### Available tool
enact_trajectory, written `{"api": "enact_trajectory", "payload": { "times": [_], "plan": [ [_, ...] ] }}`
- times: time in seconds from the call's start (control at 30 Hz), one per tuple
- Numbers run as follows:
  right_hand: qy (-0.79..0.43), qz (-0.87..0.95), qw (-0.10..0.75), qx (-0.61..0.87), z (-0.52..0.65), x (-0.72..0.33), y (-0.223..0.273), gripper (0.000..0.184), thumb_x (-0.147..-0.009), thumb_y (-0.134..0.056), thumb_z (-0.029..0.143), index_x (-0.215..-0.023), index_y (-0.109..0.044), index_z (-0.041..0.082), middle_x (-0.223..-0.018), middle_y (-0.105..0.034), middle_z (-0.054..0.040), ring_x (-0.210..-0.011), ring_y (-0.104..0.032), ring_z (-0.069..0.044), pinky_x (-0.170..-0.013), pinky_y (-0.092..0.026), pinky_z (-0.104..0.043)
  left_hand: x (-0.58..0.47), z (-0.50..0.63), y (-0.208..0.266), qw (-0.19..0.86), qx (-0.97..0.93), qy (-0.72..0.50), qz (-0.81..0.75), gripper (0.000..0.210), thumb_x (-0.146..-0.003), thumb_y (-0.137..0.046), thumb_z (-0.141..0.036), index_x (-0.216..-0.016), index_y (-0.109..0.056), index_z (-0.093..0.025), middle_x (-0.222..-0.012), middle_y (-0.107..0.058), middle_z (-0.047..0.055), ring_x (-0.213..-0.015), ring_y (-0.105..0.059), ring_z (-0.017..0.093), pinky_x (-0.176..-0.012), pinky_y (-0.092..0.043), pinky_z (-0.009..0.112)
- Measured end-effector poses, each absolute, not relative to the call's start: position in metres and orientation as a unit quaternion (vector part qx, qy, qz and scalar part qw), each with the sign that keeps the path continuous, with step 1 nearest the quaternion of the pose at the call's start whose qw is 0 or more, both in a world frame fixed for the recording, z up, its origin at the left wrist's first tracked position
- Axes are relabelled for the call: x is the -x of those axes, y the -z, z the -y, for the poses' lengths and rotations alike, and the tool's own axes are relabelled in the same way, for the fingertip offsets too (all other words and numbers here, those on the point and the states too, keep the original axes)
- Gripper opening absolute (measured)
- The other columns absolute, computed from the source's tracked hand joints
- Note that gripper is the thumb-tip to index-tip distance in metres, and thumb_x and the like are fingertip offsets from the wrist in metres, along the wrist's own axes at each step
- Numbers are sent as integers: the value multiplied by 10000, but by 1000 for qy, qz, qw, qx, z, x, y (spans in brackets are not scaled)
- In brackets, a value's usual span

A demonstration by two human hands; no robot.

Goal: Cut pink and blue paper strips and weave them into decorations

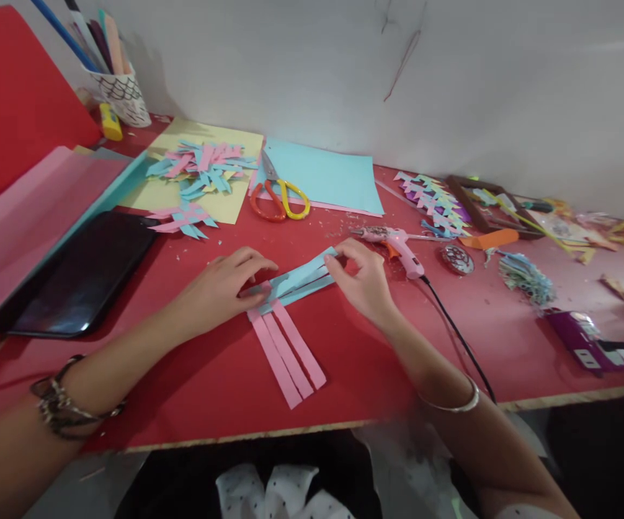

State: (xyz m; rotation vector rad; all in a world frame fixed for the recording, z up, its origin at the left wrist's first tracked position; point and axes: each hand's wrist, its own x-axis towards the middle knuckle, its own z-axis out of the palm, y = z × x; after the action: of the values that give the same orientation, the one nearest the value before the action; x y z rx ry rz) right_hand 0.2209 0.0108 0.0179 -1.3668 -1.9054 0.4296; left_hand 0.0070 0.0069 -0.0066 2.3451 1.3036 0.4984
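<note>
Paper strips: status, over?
Left hand at crossing; right hand pinching blue strips. Pink strips: lower ends untouched. Glue gun near right hand, off strips.

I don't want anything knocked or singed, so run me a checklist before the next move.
1. Right grip at the far end of the blue strips: ok.
2. Left grip where the blue and pink paper meet: ok; its exact hold there, cannot tell.
3. Pink strips spread toward the table's near edge, with neither hand over their loose ends: ok.
4. Scissors set down away from the strips: ok.
5. Glue gun well away from the right grip: not ok, it lies close by.
6. Glue gun cool: cannot tell.
</note>
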Motion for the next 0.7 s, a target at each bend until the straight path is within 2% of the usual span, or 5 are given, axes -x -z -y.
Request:
{"api": "enact_trajectory", "payload": {
  "times": [0.2, 0.33, 0.7],
  "plan": [
    [-80, 768, 315, 552, -14, -232, -18, 228, -781, -455, 215, -560, -494, 176, -673, -558, 1, -649, -502, -125, -652, -255, -315, -7, -8, 7, 232, -841, -175, -457, 303, -809, -424, -417, -984, -561, -212, -975, -532, 47, -750, -533, 145, -663, -417, 272],
    [-29, 786, 284, 548, -15, -236, -19, 192, -760, -490, 194, -574, -535, 177, -706, -581, 2, -675, -504, -131, -657, -215, -326, -6, -8, 8, 242, -844, -181, -442, 290, -808, -425, -410, -951, -584, -213, -957, -539, 44, -738, -534, 140, -635, -413, 257],
    [-132, 774, 302, 540, -14, -233, -18, 91, -744, -511, 205, -671, -565, 192, -697, -588, -3, -638, -513, -127, -675, -308, -304, -7, -9, 7, 237, -850, -196, -428, 310, -806, -407, -419, -873, -613, -197, -907, -550, 53, -720, -534, 142, -604, -407, 247]
  ]
}}
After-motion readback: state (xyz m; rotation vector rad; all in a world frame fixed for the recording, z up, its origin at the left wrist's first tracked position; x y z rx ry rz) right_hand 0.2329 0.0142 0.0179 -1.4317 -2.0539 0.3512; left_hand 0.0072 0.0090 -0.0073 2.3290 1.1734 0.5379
